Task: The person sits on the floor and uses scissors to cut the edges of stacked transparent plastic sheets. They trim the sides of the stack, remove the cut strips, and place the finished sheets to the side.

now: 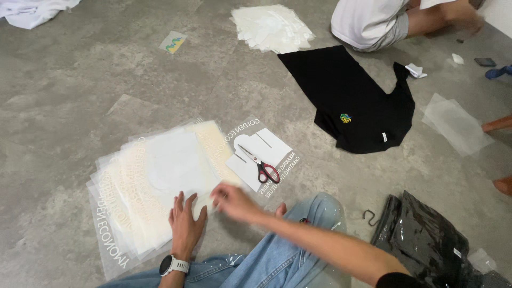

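A fanned stack of clear transfer sheets (pixel 154 181) with white printed designs lies on the grey floor in front of me. My left hand (pixel 186 223), a white watch on its wrist, rests flat with spread fingers on the stack's near edge. My right hand (pixel 232 200) reaches across from the right, blurred, its fingers on the right edge of the top sheets; whether it pinches one I cannot tell. Red-handled scissors (pixel 260 165) lie on a separate printed sheet (pixel 272 146) just right of the stack.
A black T-shirt (pixel 352 101) with a small coloured chest print lies spread at the upper right. Another person (pixel 384 18) sits beyond it beside a pile of white sheets (pixel 272 28). Black garments in clear bags (pixel 426 240) sit at my right. A loose film sheet (pixel 456 124) lies far right.
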